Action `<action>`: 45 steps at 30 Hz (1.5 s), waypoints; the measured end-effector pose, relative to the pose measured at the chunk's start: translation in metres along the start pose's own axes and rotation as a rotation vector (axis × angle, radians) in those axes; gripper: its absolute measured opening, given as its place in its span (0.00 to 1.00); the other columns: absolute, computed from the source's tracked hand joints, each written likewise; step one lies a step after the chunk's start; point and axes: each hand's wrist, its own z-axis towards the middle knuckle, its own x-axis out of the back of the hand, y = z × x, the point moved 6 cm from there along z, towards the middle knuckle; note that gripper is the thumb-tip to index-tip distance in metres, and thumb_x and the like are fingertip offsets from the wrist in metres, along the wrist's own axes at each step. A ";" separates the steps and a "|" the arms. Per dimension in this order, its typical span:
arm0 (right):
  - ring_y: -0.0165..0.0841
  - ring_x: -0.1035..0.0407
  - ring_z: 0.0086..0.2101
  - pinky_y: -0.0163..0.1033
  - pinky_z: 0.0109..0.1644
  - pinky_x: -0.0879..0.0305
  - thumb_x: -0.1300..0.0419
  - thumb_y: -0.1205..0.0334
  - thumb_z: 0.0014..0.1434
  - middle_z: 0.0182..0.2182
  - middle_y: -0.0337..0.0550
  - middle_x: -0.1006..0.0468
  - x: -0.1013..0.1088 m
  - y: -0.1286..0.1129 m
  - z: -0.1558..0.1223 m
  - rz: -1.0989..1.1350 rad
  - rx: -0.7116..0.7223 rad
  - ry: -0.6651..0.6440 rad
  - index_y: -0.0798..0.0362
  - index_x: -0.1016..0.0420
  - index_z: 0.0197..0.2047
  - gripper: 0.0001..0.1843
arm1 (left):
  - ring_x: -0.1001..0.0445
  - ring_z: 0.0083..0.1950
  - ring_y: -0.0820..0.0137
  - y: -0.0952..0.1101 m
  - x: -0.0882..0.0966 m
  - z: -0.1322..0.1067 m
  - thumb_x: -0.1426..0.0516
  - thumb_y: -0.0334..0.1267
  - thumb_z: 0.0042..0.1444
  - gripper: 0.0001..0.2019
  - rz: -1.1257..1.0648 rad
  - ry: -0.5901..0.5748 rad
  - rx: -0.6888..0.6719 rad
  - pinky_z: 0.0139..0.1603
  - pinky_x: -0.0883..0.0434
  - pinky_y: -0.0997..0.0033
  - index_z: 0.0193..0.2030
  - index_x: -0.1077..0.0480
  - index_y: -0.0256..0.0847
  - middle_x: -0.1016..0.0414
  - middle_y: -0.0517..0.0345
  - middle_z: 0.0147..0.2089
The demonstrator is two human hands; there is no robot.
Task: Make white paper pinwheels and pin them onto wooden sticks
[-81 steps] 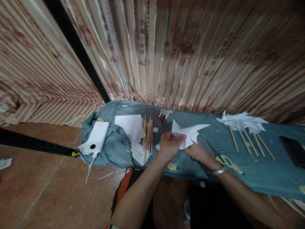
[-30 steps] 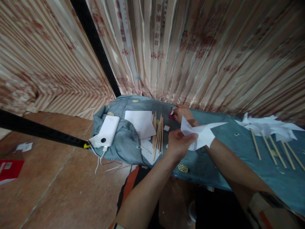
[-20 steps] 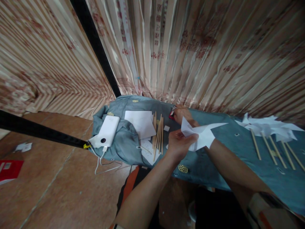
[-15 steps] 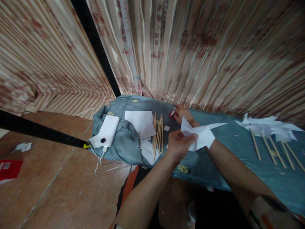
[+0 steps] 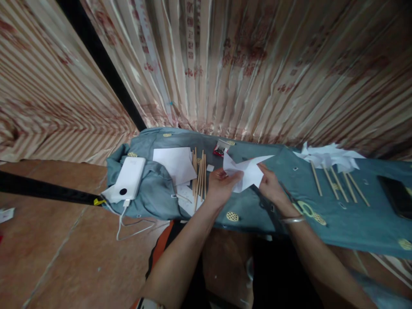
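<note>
My left hand (image 5: 219, 188) pinches the left part of a folded white paper shape (image 5: 247, 171) with pointed flaps. My right hand (image 5: 269, 184) holds the paper's right edge, fingers closed on it; a metal bangle sits on that wrist. Both hands hover just above the blue-grey cloth (image 5: 257, 210). A small red box (image 5: 219, 150) lies just behind the paper. A bundle of thin wooden sticks (image 5: 199, 176) lies left of my left hand.
White paper sheets (image 5: 174, 163) and a white power bank (image 5: 128, 179) with a cable lie at the left. Finished paper shapes on sticks (image 5: 331, 167) lie at the right, beside scissors (image 5: 304, 209) and a dark phone (image 5: 397, 197). Striped curtain hangs behind; brown floor lies left.
My right hand came back from the red box behind the paper and took hold of the paper's right edge. The view swung slightly right. My left hand kept its grip.
</note>
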 end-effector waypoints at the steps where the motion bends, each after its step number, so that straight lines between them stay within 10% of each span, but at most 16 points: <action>1: 0.48 0.35 0.60 0.58 0.62 0.38 0.44 0.52 0.60 0.55 0.52 0.25 0.009 0.003 -0.015 0.031 -0.035 0.038 0.50 0.27 0.34 0.11 | 0.29 0.24 0.74 -0.001 0.000 0.000 0.27 0.40 0.26 0.16 0.010 0.006 -0.001 0.29 0.32 0.73 0.23 0.23 0.37 0.22 0.59 0.24; 6: 0.46 0.41 0.65 0.57 0.68 0.48 0.40 0.49 0.60 0.64 0.47 0.32 0.049 -0.015 -0.066 0.392 -0.199 0.238 0.48 0.30 0.33 0.12 | 0.29 0.24 0.74 -0.012 -0.007 -0.001 0.29 0.38 0.28 0.12 0.093 -0.002 0.008 0.29 0.33 0.73 0.22 0.23 0.37 0.22 0.59 0.24; 13: 0.45 0.45 0.66 0.54 0.69 0.51 0.40 0.51 0.62 0.67 0.41 0.40 0.058 -0.073 -0.084 0.225 -0.097 0.203 0.47 0.27 0.34 0.10 | 0.27 0.26 0.72 -0.035 -0.038 -0.015 0.32 0.35 0.35 0.06 0.245 -0.132 0.023 0.31 0.31 0.72 0.23 0.22 0.38 0.21 0.60 0.25; 45: 0.41 0.42 0.63 0.51 0.66 0.48 0.41 0.57 0.63 0.61 0.43 0.34 0.064 -0.051 -0.094 0.304 -0.074 0.251 0.47 0.28 0.35 0.05 | 0.26 0.27 0.71 -0.053 -0.057 -0.026 0.30 0.39 0.35 0.10 0.285 -0.232 0.123 0.33 0.30 0.70 0.24 0.22 0.37 0.21 0.58 0.26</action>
